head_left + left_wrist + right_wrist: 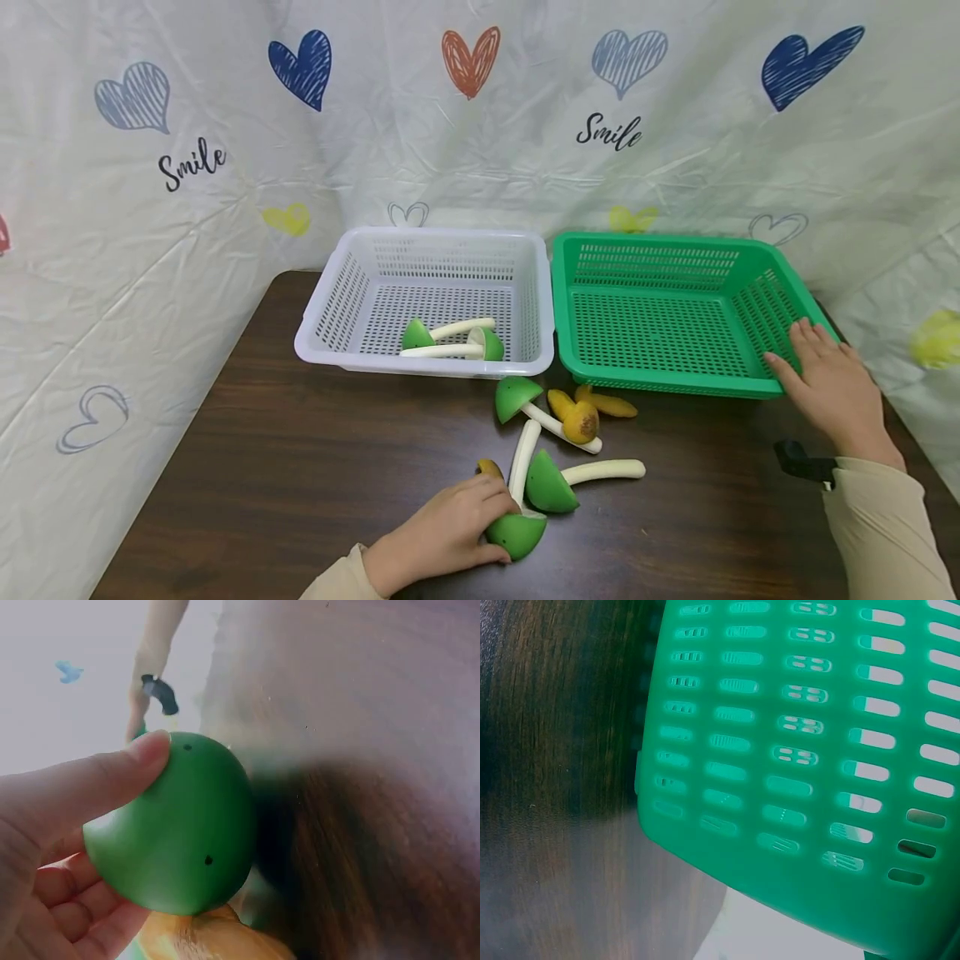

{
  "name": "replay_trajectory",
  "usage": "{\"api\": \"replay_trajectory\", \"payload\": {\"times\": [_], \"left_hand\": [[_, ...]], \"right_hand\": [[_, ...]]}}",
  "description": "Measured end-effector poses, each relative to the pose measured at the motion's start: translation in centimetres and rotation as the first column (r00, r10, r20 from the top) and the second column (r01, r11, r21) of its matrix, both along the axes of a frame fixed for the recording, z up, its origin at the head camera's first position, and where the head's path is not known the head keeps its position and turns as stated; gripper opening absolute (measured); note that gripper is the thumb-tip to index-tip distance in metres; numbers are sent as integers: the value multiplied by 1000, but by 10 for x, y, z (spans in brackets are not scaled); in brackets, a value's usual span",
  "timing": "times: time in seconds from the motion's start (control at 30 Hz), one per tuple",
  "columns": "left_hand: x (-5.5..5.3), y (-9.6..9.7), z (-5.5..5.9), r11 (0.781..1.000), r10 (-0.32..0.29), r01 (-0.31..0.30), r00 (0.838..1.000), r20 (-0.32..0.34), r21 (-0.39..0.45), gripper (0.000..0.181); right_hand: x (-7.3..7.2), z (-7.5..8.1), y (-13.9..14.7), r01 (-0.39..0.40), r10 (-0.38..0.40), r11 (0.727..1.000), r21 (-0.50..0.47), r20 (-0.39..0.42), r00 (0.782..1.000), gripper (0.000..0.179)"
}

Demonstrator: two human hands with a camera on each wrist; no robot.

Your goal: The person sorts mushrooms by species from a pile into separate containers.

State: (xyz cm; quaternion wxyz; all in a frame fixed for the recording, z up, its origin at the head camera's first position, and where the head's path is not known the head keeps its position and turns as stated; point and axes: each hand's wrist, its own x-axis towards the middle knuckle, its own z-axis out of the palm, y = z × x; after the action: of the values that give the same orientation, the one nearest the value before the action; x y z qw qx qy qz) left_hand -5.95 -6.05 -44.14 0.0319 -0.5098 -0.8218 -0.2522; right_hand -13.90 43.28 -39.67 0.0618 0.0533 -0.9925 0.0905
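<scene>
My left hand (pixel 457 527) pinches a toy mushroom by its green, half-dome cap (pixel 517 536); the white stem points away from me. In the left wrist view the thumb lies across the dark-dotted cap (pixel 176 825), with curled fingers at its side. A brown-yellow mushroom (pixel 490 468) peeks out beyond that hand. Just right of it lies another green-capped mushroom (pixel 553 483). My right hand (pixel 836 387) rests with fairly straight fingers on the right rim of the green basket (pixel 675 387). The right wrist view shows the slotted basket wall (pixel 780 772), no fingers.
A white basket (pixel 420 364) beside the green one holds two green-capped mushrooms (pixel 450 352). In front of the baskets lie one more green-capped mushroom (pixel 519 400) and several brown-yellow pieces (pixel 581 422). Behind the dark wooden table (pixel 300 467) hangs a heart-printed sheet (pixel 420 150).
</scene>
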Motion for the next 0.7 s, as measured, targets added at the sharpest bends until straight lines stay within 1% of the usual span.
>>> {"api": "replay_trajectory", "payload": {"times": [0.2, 0.37, 0.47, 0.57, 0.7], "left_hand": [[-7, -5, 3, 1000, -14, 15, 996, 89, -8, 38], [-13, -13, 9, 998, -56, 49, 986, 156, 47, 38], [-16, -17, 13, 995, -86, 75, 982, 166, 69, 38], [-18, -19, 17, 992, -111, 100, 980, 166, 72, 38], [-19, -22, 25, 988, -139, 124, 975, 174, 94, 37]], "right_hand": [[0, 0, -1, -3, 3, 1000, -4, -4, 1000, 68], [1, 1, -2, -3, 3, 1000, -8, -13, 1000, 68], [0, 0, -2, -5, 5, 1000, -6, -14, 1000, 68], [0, -1, -1, -7, 7, 1000, -3, -12, 1000, 68], [1, -1, 0, -6, 6, 1000, -6, -8, 1000, 68]]}}
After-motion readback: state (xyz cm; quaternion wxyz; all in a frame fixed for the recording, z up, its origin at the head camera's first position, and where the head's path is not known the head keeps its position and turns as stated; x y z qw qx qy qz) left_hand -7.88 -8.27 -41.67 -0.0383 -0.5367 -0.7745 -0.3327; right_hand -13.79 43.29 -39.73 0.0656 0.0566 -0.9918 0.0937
